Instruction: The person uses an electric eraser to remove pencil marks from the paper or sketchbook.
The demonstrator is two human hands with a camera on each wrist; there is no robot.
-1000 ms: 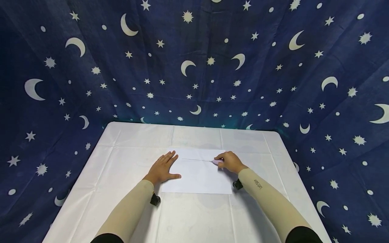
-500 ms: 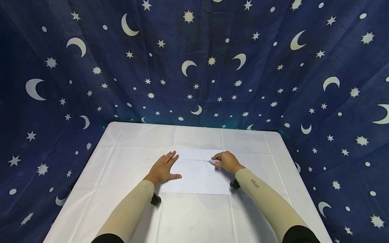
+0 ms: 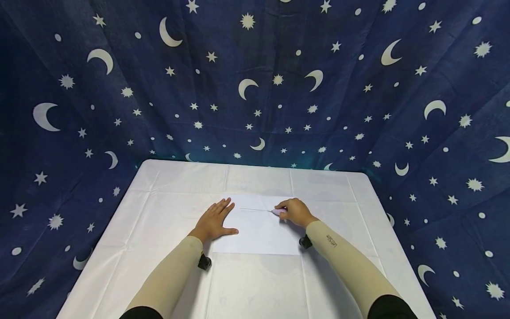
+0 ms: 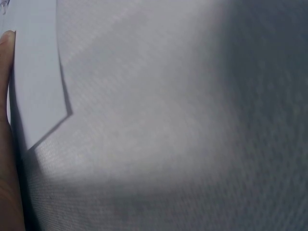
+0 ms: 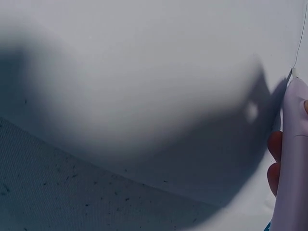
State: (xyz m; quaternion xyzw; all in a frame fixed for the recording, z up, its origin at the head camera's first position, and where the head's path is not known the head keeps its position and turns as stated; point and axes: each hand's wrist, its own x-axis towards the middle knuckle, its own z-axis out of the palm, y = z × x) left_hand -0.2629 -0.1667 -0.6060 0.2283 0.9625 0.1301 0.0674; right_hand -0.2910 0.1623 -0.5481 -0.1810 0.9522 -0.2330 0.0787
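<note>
A white sheet of paper (image 3: 255,239) lies on the white-covered table, a thin dark line (image 3: 255,209) running across its upper part. My left hand (image 3: 213,223) rests flat on the sheet's left side, fingers spread. My right hand (image 3: 296,212) grips a lilac craft knife (image 3: 280,212), its narrow tip at the right end of the visible line. In the right wrist view, the craft knife's handle (image 5: 293,159) stands at the right edge with fingertips (image 5: 274,178) behind it, and the line extends from the tip. The left wrist view catches my left thumb (image 4: 6,57) beside a paper corner (image 4: 48,110).
A creased white cloth (image 3: 255,283) covers the table. Behind and to both sides hangs a dark blue curtain (image 3: 223,88) with moons and stars. Each wrist carries a small black camera; the left camera (image 3: 204,262) sits just below the sleeve cuff.
My right hand has slid a little left along the line with the craft knife, and the line visible left of the tip is shorter. My left hand stays in place.
</note>
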